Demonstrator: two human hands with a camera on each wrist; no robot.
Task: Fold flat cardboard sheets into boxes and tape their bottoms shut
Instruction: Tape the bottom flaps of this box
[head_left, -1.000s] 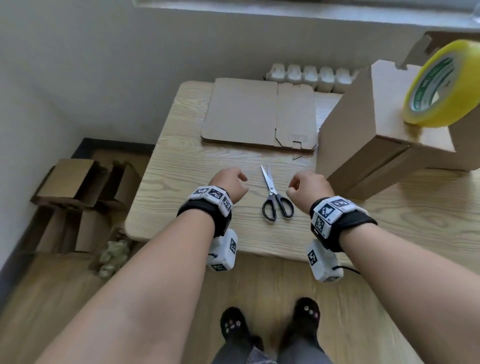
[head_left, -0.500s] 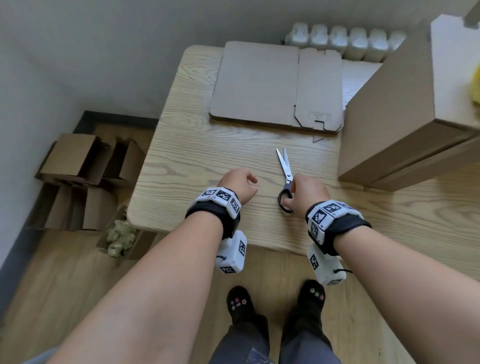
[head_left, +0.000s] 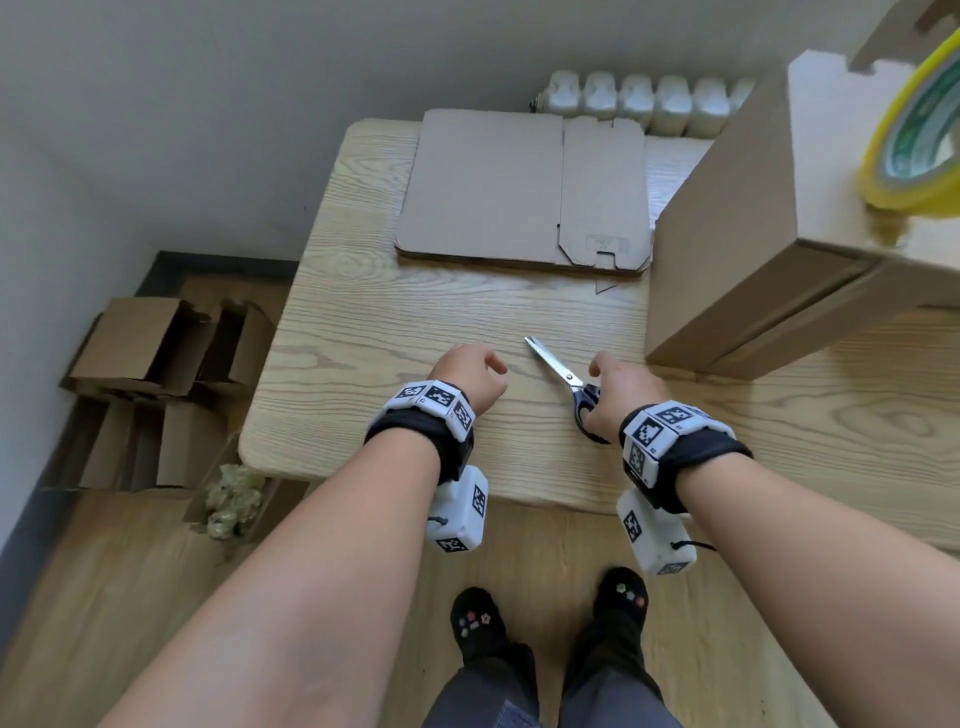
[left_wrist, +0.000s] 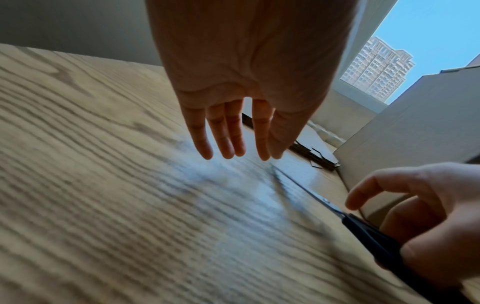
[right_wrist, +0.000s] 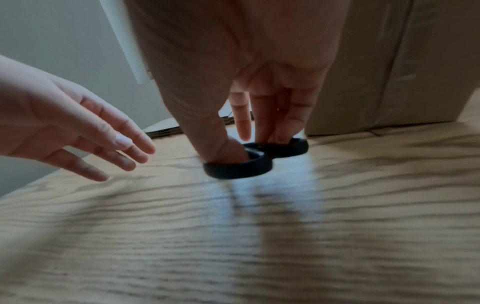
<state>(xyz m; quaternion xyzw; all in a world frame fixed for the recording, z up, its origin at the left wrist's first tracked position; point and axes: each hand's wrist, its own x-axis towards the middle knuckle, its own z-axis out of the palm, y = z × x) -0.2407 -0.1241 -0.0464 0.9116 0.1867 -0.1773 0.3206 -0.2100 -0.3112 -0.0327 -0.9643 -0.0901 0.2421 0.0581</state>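
1. The step in hand looks like picking up the black-handled steel scissors, which lie on the pale wood-grain table at centre frame, blades shut and pointing to the upper left.
2. The right hand grips the handles: thumb in one black loop, fingers curled into the other. Seat them fully before lifting, so the blades do not swing.
3. The left hand hovers just left of the blades, fingers loose, holding nothing; keep it off the points.
4. The erected brown cardboard box stands at right with the yellow roll of tape on top; the flat brown cardboard sheet lies at upper centre.
5. Lift the scissors clear, blades shut, away from the box.
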